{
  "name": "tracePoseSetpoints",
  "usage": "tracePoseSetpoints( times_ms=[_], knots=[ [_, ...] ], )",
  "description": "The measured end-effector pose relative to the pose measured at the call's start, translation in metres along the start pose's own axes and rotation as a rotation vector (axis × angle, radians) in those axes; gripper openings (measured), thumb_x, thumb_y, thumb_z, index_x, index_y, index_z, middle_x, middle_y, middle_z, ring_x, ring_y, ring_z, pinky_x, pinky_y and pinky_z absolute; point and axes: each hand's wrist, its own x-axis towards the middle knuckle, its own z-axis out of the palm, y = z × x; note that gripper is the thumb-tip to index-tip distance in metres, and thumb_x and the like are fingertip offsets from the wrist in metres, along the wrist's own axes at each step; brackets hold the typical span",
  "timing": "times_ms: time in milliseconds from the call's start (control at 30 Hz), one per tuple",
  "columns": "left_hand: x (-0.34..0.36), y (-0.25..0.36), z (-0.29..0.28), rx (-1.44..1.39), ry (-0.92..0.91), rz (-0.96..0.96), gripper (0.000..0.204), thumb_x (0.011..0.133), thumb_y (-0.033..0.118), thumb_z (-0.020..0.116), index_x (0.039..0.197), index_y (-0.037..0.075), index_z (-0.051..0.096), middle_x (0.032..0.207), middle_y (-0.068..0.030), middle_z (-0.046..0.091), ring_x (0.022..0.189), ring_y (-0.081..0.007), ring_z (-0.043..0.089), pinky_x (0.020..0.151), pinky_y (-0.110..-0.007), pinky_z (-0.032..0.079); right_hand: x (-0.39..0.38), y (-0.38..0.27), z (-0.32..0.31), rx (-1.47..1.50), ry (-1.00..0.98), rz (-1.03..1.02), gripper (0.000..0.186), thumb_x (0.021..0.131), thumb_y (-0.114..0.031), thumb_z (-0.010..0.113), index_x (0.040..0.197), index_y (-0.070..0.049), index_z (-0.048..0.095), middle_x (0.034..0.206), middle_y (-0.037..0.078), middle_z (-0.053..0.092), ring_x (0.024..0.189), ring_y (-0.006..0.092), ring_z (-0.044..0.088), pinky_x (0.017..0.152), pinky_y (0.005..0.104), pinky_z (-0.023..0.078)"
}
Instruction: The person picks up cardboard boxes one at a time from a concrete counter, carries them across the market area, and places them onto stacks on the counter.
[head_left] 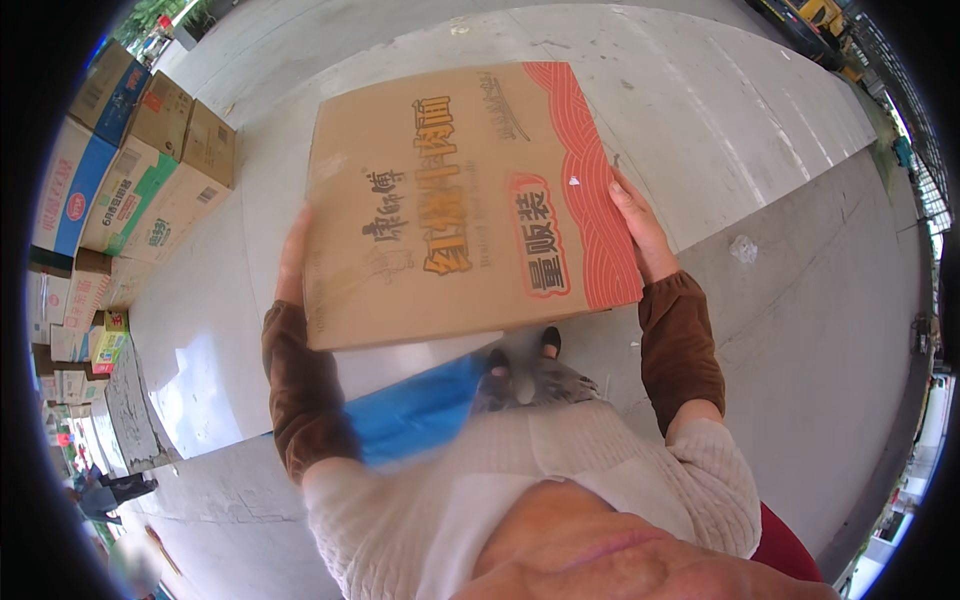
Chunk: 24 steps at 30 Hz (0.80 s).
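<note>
A large brown cardboard box [450,200] with a wavy red band and printing fills the upper middle of the view, held up above my feet. My left hand [293,250] grips its left side, the fingertips mostly hidden by the box. My right hand [640,222] holds the right side, fingers along the edge and near the red band. Brown sleeves cover both forearms. Below the box a blue sheet [400,410] lies on the floor beside my dark shoes [548,343].
Stacked cartons [140,170] line the left side. The pale concrete floor [790,380] has a seam and a small crumpled scrap [742,248]. Yellow machinery [820,15] sits at the far top right. A dark-clothed figure, perhaps a person [110,490], is at the lower left rim.
</note>
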Motion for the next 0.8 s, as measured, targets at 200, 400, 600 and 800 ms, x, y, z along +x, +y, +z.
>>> tracePoseSetpoints(
  times_ms=[200,400,600,800],
  knots=[
    [0.009,-0.005,0.003,-0.041,-0.011,-0.051,0.048,0.087,0.037,0.039,0.117,0.000,0.041,0.108,-0.0148,0.052,0.090,-0.0220,0.056,0.073,-0.031,0.048,-0.011,-0.019,0.034,0.070,0.004,-0.003,0.058,0.086,-0.033,0.048,0.131,-0.005,0.028,0.128,0.009,0.039,0.115,0.0180,0.040,0.093,0.0294,0.036],
    [0.032,0.007,-0.023,-0.022,-0.007,-0.080,0.049,0.086,0.036,0.040,0.119,-0.001,0.040,0.110,-0.0161,0.051,0.092,-0.0239,0.055,0.076,-0.032,0.047,-0.008,-0.026,0.050,0.017,0.064,-0.023,0.058,0.086,-0.033,0.048,0.130,-0.001,0.028,0.126,0.012,0.040,0.113,0.0188,0.042,0.092,0.0292,0.036],
    [0.043,0.033,0.009,-0.048,-0.063,-0.199,0.050,0.086,0.035,0.041,0.120,-0.002,0.039,0.111,-0.0168,0.051,0.094,-0.0255,0.053,0.080,-0.034,0.045,-0.023,-0.038,0.046,0.058,0.178,-0.047,0.057,0.084,-0.026,0.049,0.130,0.001,0.028,0.125,0.011,0.041,0.113,0.0188,0.041,0.092,0.0301,0.035],
    [0.032,0.086,0.017,0.052,-0.128,-0.256,0.050,0.084,0.032,0.042,0.119,-0.004,0.039,0.111,-0.0178,0.051,0.094,-0.0261,0.053,0.080,-0.034,0.045,-0.028,-0.092,0.083,-0.043,0.192,-0.013,0.057,0.079,-0.013,0.047,0.129,0.005,0.026,0.121,0.013,0.044,0.109,0.0180,0.044,0.091,0.0300,0.035]
  ],
)
